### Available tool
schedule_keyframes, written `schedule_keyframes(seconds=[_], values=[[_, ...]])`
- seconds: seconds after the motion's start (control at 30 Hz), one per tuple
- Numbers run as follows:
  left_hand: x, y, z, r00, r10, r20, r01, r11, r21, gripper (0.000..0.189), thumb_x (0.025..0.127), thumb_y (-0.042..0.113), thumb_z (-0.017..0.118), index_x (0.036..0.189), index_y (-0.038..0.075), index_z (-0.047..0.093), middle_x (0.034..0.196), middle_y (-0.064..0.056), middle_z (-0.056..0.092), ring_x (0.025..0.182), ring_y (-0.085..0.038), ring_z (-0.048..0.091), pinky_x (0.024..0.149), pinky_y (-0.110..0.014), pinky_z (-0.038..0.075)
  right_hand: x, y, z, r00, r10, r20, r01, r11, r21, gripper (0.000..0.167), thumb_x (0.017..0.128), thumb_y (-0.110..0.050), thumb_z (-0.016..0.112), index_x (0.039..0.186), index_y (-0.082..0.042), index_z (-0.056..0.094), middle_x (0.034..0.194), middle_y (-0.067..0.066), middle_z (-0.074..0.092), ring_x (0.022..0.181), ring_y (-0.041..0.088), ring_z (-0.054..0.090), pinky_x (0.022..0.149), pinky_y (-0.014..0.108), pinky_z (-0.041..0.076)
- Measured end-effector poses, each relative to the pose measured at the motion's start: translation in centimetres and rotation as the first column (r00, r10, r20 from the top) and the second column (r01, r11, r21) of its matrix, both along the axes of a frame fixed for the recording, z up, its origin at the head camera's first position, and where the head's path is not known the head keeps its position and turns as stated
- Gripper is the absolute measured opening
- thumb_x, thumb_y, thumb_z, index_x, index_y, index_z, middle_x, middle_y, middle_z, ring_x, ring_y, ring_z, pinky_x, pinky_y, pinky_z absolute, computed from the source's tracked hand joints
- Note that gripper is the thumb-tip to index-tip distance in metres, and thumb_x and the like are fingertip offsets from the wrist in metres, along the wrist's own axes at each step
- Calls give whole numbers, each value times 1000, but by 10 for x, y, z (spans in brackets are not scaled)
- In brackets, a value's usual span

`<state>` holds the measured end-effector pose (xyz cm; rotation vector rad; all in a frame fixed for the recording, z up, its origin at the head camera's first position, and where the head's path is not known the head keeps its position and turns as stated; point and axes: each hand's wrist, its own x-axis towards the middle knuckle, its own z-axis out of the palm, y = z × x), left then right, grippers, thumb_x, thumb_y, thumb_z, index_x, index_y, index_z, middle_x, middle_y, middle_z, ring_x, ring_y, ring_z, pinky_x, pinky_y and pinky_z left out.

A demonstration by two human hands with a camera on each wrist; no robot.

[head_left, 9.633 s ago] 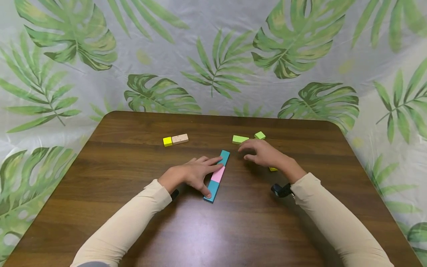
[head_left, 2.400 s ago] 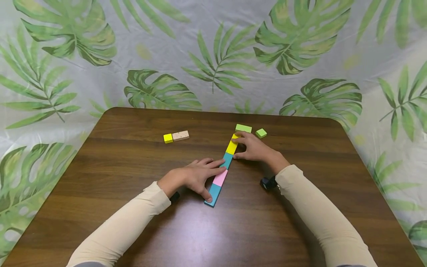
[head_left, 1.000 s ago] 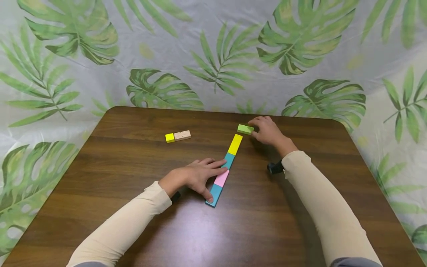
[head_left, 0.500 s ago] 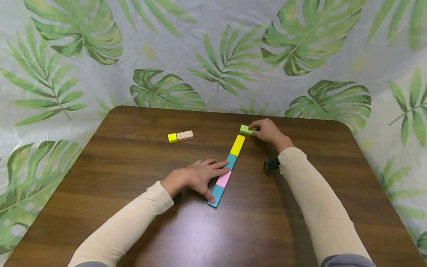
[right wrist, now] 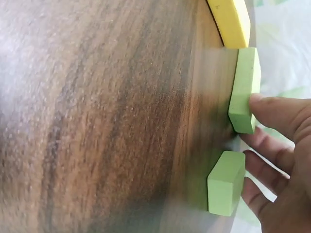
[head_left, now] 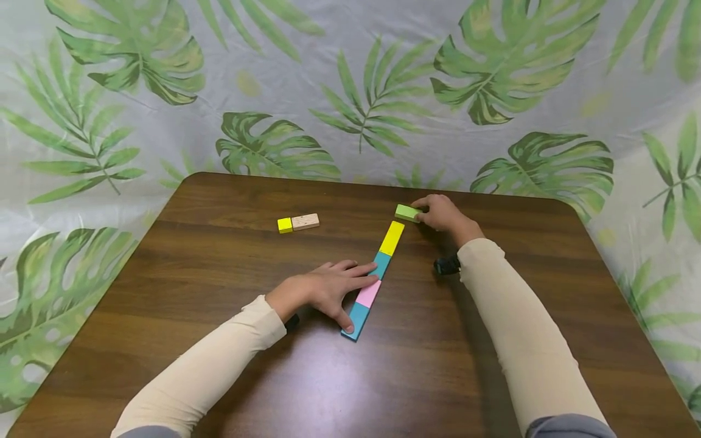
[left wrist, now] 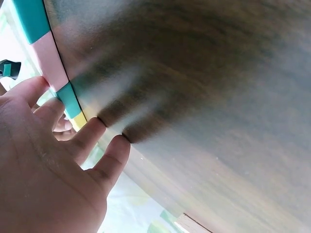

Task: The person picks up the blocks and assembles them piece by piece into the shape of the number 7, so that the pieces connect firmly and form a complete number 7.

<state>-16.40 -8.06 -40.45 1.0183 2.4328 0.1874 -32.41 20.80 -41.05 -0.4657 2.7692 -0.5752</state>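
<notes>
Long green block (head_left: 406, 212), pinched by the right hand (head_left: 442, 214), likely needs turning next to extend the row (head_left: 369, 294) that the wide-spread left hand (head_left: 328, 289) touches.

On your counter (head_left: 416, 377), upward from lower centre, lie a blue block (head_left: 359, 316), pink block (head_left: 369, 294), second blue block (head_left: 383, 264), yellow block (head_left: 392, 237) and green block (head_left: 405, 212); a small green piece (right wrist: 226, 182) sits lower right in the right wrist view. Left of centre, a yellow cube (head_left: 285, 225) adjoins a pale block (head_left: 305, 221).
</notes>
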Motion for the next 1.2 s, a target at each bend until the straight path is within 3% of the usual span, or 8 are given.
schedule_keyframes(seconds=[0.1,0.2,0.27,0.87,1.2], values=[[0,0,0,1000,0,0,0,1000,-7,102,78,58,77,159,34,20,169,13,3,155,-25,12,121,-55,20,0,0,-1,999,-15,28,15,1000,-24,45,102,-19,53,144,-5,51,153,26,39,107,45,58,89,52,50],[1,-1,-1,1000,-1,-5,1,1000,-11,102,78,58,76,159,34,20,169,13,3,156,-25,12,122,-55,20,1,0,-1,998,-30,57,33,998,-55,44,102,-19,53,144,-4,51,156,26,34,139,46,38,110,58,38],[0,-1,-1,1000,-3,-6,2,1000,-7,102,78,58,76,159,33,20,169,13,3,156,-26,12,122,-56,20,1,0,0,996,-42,73,47,996,-72,43,102,-19,53,143,-5,52,157,26,32,147,46,26,115,60,31],[0,-3,2,1000,-2,-2,2,1000,-8,102,78,58,76,159,33,20,169,12,3,156,-27,11,122,-57,19,-10,-7,-1,993,-56,105,68,992,-110,41,101,-20,56,140,-7,56,156,23,38,143,43,34,111,57,38],[-1,-1,0,1000,-2,5,2,1000,3,102,77,58,77,159,34,20,169,13,3,156,-26,11,121,-56,20,-12,-12,-2,987,-68,149,91,984,-150,42,102,-22,56,142,-9,55,160,23,31,146,44,29,113,58,37]])
